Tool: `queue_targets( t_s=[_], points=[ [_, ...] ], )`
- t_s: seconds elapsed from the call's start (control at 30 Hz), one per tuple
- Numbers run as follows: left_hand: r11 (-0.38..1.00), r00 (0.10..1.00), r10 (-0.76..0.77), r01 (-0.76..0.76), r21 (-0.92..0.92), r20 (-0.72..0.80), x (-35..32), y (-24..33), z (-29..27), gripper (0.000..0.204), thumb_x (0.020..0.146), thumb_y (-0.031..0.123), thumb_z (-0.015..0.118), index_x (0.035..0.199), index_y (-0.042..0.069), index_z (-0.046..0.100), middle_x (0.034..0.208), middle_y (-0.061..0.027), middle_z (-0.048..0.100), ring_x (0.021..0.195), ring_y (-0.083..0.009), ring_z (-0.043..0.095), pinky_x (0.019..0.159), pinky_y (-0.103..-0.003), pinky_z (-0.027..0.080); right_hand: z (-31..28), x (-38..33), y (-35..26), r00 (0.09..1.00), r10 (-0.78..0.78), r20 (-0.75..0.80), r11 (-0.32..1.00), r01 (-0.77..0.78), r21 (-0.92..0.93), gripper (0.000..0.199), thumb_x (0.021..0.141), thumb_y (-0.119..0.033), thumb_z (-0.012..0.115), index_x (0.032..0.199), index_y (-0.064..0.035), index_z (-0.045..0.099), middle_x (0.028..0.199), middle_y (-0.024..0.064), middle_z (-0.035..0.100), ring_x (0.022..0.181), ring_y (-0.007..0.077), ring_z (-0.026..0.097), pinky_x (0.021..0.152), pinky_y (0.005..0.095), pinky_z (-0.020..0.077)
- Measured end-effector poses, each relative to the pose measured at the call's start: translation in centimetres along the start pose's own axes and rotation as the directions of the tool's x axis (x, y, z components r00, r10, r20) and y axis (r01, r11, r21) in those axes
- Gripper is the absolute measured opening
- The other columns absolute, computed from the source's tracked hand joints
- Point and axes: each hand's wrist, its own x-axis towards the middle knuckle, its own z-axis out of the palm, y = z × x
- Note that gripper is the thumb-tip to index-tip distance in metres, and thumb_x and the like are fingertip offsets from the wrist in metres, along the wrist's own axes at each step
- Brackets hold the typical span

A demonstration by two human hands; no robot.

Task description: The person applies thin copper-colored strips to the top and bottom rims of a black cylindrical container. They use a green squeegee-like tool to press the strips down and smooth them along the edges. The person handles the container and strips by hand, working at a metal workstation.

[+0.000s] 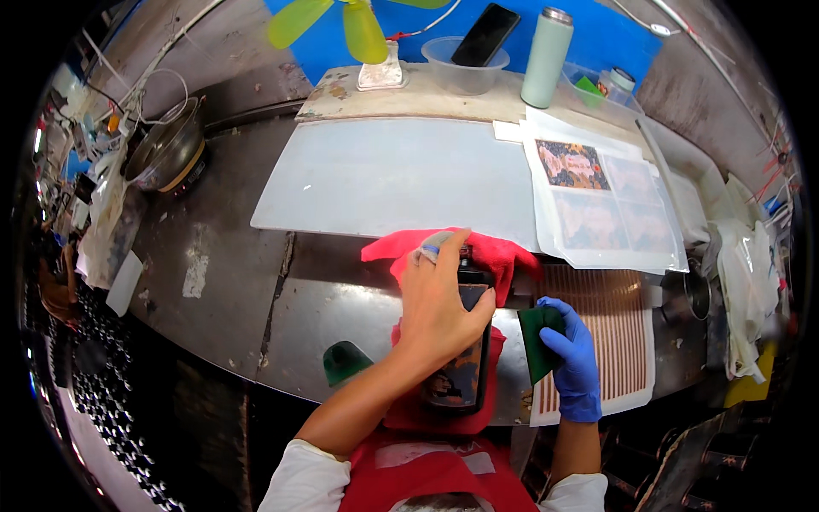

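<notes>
A black bottle-shaped object (465, 367) with a dark patterned film on its face lies lengthwise on red padding (426, 408). My bare left hand (439, 294) grips its far end, thumb along the right side and fingers over the top; one fingertip wears a pale cover. Part of the object is hidden under this hand. Just right of it, my blue-gloved right hand (572, 354) pinches a flat green scraper (537, 337), held apart from the object. Beyond the left hand lies a crumpled pink-red cloth (499, 256). A second green scraper (344, 363) rests on the metal table at left.
A pale board (392, 175) spans the back, with printed film sheets (597, 213) to its right. A striped sheet (606, 341) lies under my right hand. Behind stand a green bottle (546, 58), a plastic bowl (465, 72) with a phone and a fan (363, 30). A metal pan (171, 149) sits far left.
</notes>
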Motion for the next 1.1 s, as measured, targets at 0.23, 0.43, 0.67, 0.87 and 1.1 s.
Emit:
queue_targets(
  t_s=[0.23,0.43,0.67,0.87,1.1],
  points=[
    [0.999,0.995,-0.052,0.051,-0.012,-0.085,0.0,-0.2,0.7,0.06,0.068,0.018,0.067,0.122,0.003,0.046,0.111,-0.0168,0.053,0.102,-0.0347,0.044,0.091,-0.043,0.034,0.5,-1.6,0.4,1.0,-0.012,-0.001,1.0,0.012,-0.007,0.044,0.075,-0.006,0.063,0.116,0.0002,0.051,0.11,0.0067,0.056,0.099,0.0148,0.055,0.089,0.0265,0.0424],
    [0.997,0.999,0.033,-0.031,-0.074,0.023,-2.6,-0.1,-1.6,0.111,0.056,0.035,0.082,0.14,0.002,0.018,0.132,-0.0271,0.032,0.117,-0.0435,0.035,0.099,-0.046,0.029,0.5,-2.2,0.8,0.999,-0.043,0.01,0.999,0.043,-0.004,0.048,0.074,-0.005,0.062,0.12,-0.0005,0.049,0.112,0.0073,0.055,0.101,0.0158,0.054,0.091,0.0275,0.0414],
    [0.915,0.917,0.171,-0.013,-0.403,0.36,-12.5,-5.8,-2.4,0.101,0.067,0.004,0.071,0.142,-0.003,0.003,0.14,-0.0338,0.019,0.125,-0.048,0.032,0.102,-0.042,0.032,1.7,-2.0,-0.1,0.971,-0.195,-0.142,0.955,0.154,-0.255,0.034,0.073,0.004,0.064,0.104,-0.0032,0.054,0.096,0.0051,0.059,0.086,0.0131,0.058,0.078,0.0251,0.0474],
    [0.947,0.95,0.271,-0.234,-0.219,0.156,-13.0,-5.5,-2.6,0.09,0.064,0.005,0.072,0.138,-0.006,0.021,0.133,-0.0365,0.029,0.117,-0.0493,0.04,0.097,-0.048,0.035,9.4,-2.9,-4.0,0.788,-0.196,0.583,0.388,0.609,-0.692,0.031,0.073,-0.007,0.071,0.103,-0.0078,0.064,0.092,0.0112,0.065,0.082,0.0218,0.064,0.074,0.0296,0.0508],
    [0.931,0.962,0.166,-0.081,-0.355,0.216,-12.5,-5.6,-4.0,0.09,0.064,0.021,0.078,0.136,-0.004,0.03,0.13,-0.0322,0.038,0.119,-0.0474,0.038,0.098,-0.048,0.034,11.3,7.1,-6.8,0.694,-0.493,0.525,0.132,0.656,-0.744,0.024,0.074,-0.009,0.068,0.098,-0.0095,0.065,0.087,0.0056,0.064,0.08,0.0243,0.06,0.073,0.0346,0.047]
  ],
)
